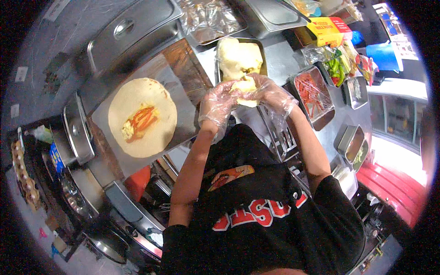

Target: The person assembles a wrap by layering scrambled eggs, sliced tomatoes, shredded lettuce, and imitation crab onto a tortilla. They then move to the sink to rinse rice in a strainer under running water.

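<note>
While the left hand (218, 103) and right hand (274, 94), both in clear gloves, had their fingers pinched on a pale yellow piece (245, 87), it hung by the near edge of a metal tray (264, 57) holding more yellow stuff (239, 55). Flatbread (158, 94) with orange strips (143, 117) lay off left, a yellow-and-red box (327, 27) had bold print, and big red-and-white letters (262, 212) ran across the black shirt (275, 243)
</note>
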`<action>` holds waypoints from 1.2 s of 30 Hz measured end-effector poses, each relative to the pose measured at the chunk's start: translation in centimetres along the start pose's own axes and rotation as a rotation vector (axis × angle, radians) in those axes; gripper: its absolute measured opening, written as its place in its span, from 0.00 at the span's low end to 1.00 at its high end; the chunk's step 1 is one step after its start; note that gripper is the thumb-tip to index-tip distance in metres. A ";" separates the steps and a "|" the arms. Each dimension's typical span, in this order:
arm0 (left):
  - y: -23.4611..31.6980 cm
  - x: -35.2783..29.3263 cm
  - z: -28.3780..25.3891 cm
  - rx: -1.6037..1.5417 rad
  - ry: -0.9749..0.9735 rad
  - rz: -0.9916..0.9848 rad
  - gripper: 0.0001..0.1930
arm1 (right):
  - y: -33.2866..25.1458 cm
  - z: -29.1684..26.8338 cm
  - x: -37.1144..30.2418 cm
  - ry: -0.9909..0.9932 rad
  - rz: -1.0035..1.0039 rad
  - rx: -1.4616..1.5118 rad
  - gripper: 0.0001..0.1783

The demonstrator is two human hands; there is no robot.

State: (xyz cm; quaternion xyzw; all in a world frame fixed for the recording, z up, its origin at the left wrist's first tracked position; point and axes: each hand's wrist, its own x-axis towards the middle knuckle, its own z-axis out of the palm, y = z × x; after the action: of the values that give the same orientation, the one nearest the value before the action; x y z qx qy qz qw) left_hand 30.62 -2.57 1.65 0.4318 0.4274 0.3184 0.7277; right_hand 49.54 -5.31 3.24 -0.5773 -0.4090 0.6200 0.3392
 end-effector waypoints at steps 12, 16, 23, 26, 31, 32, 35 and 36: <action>3.5 -7.0 -6.0 0.484 0.371 0.222 0.12 | -2.9 10.1 0.9 -0.037 0.066 0.075 0.20; 3.4 -8.6 -9.1 0.487 0.471 0.266 0.12 | -4.1 14.1 2.3 -0.052 0.091 -0.013 0.15; 3.6 -10.6 -16.1 0.043 0.435 0.125 0.13 | -3.6 19.2 4.9 -0.266 0.178 0.261 0.20; 3.6 -11.1 -17.9 -0.096 0.464 0.116 0.13 | -5.2 21.3 5.1 -0.288 0.192 0.301 0.21; 5.1 -11.8 -20.2 -0.036 0.554 0.099 0.14 | -5.6 22.9 6.1 -0.219 0.154 0.313 0.21; 5.1 -12.0 -21.4 0.043 0.542 0.148 0.15 | -5.6 22.8 6.4 -0.219 0.149 0.257 0.22; 5.3 -12.1 -23.9 -0.044 0.509 0.185 0.14 | -5.2 22.0 7.3 -0.205 0.136 0.140 0.25; 5.6 -12.1 -24.3 -0.134 0.517 0.168 0.13 | -5.1 21.9 7.5 -0.190 0.135 0.137 0.25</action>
State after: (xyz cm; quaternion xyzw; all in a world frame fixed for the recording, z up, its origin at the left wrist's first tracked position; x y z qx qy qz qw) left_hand 3.09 -1.63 4.58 0.3211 0.5398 0.5047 0.5923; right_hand 26.71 1.06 4.52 -0.5177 -0.3560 0.7198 0.2952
